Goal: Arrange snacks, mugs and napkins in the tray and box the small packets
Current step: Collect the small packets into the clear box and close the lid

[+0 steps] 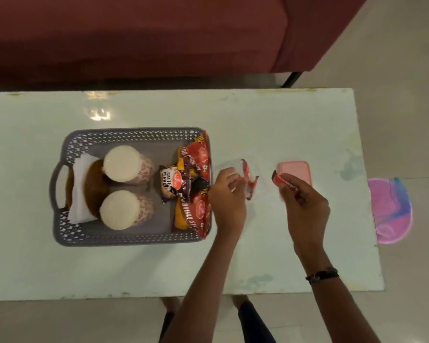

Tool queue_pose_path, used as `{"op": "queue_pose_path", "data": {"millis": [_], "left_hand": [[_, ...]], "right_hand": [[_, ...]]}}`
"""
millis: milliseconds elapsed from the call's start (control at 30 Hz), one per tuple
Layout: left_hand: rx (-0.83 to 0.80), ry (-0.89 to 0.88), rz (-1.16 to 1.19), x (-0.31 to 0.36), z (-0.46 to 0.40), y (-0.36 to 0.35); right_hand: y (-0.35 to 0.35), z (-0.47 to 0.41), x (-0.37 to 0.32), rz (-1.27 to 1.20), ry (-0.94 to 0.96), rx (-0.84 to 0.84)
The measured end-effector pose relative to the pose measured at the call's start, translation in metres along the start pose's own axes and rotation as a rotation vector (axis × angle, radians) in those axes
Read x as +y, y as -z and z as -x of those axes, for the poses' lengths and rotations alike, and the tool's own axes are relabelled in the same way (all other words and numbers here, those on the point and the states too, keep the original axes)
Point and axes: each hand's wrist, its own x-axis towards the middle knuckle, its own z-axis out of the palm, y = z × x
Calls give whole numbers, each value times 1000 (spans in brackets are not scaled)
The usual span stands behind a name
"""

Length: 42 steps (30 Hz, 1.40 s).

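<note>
Fingers of my right grip [305, 206] pinch one red packet [284, 184]; my left grip [227, 196] clasps the clear box [235, 169] just beside it.

Pale glossy table [159, 268] with worn edges

On it sit a grey perforated tray [134, 237], a clear plastic box [233, 167] just beside the tray's right end, and a pink lid [298, 169] farther right.

Mugs [120, 186] in tray [134, 237], lid [298, 171] to its right
</note>
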Motion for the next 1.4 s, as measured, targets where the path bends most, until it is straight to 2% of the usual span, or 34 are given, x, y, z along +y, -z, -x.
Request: {"op": "queue_pose_path", "data": {"millis": [67, 200, 233, 333, 400, 533, 700, 767, 867, 967, 1000, 1067, 1133, 1233, 1400], "left_hand": [[30, 7, -28, -7, 0, -1], [46, 15, -123, -20, 13, 1], [40, 20, -141, -23, 15, 0], [12, 72, -147, -26, 14, -3], [-20, 102, -157, -25, 11, -5], [-71, 119, -207, -25, 2, -8], [-113, 114, -248, -26, -7, -9], [-120, 98, -264, -27, -8, -9], [-119, 74, -281, -31, -11, -10], [-118, 57, -269, -32, -12, -10], [-120, 39, -260, -33, -11, -10], [-140, 2, -259, -34, -11, -9], [-163, 21, -249, -33, -11, -8], [-166, 48, -228, -33, -12, -9], [-149, 36, -267, -34, -13, -8]], "right_hand": [[-6, -7, -1, 51, 55, -48], [-24, -22, 2, 187, 156, -300], [-25, -27, 7, 209, 150, -297], [-16, -47, 33, 266, 90, -105], [-7, -61, 57, 418, 21, -56], [8, -78, 81, 608, -115, -93], [15, -90, 69, 423, -238, -253], [13, -86, 57, 398, -167, -287], [-2, -69, 31, 457, 77, -258], [-31, -47, 24, 646, 324, -410], [-42, -40, 28, 717, 342, -458], [-60, -32, 35, 762, 259, -486], [-71, -28, 38, 763, 201, -427], [-74, -21, 40, 836, 240, -300], [-82, -5, 49, 873, 231, -292]]}}
